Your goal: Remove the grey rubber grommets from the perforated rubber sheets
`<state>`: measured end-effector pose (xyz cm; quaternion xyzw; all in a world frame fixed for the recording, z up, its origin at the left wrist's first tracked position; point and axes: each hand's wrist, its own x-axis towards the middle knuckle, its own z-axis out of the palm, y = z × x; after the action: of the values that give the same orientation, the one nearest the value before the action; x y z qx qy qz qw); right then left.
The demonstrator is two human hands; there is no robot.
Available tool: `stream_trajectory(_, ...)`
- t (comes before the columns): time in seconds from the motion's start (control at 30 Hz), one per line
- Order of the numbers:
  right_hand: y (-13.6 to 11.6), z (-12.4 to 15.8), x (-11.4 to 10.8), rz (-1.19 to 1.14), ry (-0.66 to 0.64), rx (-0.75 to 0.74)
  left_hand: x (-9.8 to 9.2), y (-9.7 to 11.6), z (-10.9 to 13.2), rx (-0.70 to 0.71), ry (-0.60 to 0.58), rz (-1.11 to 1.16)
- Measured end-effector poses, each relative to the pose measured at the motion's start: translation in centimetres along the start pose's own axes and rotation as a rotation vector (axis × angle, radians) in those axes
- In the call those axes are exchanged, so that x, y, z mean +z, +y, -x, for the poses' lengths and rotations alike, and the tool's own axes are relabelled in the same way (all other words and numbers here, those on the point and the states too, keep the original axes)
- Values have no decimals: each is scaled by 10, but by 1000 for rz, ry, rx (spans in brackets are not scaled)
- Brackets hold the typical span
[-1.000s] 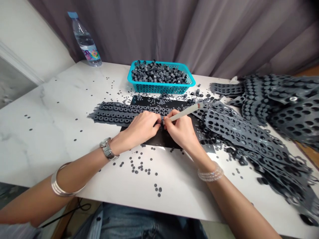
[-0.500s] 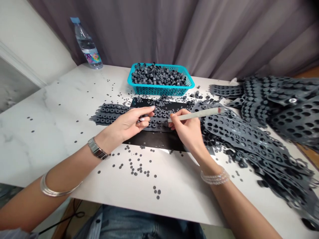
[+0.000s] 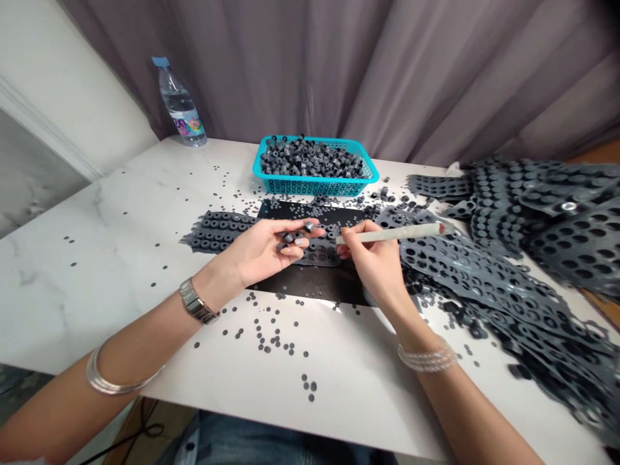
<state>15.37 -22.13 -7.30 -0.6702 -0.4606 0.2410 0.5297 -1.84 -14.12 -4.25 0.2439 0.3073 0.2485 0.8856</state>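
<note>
My left hand (image 3: pixel 261 253) is turned palm up with its fingers curled around several small dark rubber bushings (image 3: pixel 287 237); one of them is pinched near the fingertips. Below it lies a dark grey rubber sheet (image 3: pixel 217 231) with rows of ring-shaped pieces, partly hidden by both hands. My right hand (image 3: pixel 375 261) grips a slim whitish stick (image 3: pixel 407 233) with a reddish end, like a pen. Its other end points left and down at the sheet, close to the left fingertips. A black mat (image 3: pixel 310 284) lies under the sheet.
A turquoise basket (image 3: pixel 314 186) heaped with bushings stands behind the mat. Punched rubber sheets (image 3: pixel 465 265) and loose offcuts pile up on the right. Small black discs (image 3: pixel 276 341) are scattered over the white table (image 3: pixel 116 303). A water bottle (image 3: pixel 181 110) stands at the back left.
My left hand has rolled palm upward, bringing the bushings in its fingers into view. My right hand, with the stick, has shifted slightly right. The whole view has tilted a little upward.
</note>
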Motion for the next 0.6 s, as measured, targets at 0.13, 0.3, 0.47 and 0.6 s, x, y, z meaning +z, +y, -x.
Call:
stream_trajectory(0.13,3,-1,2,-11,-12,-9,1,0,-1,-2,26,19)
stream_trajectory(0.3,5,-2,4,-12,-15,-11,2,-2,0,15,9,2)
stream_trajectory(0.47,4,-2,4,-11,-18,0,-1,-5,0,8,-31,-2)
stream_trajectory(0.6,3,-1,4,-9,-26,-6,0,-6,0,-15,-5,-9)
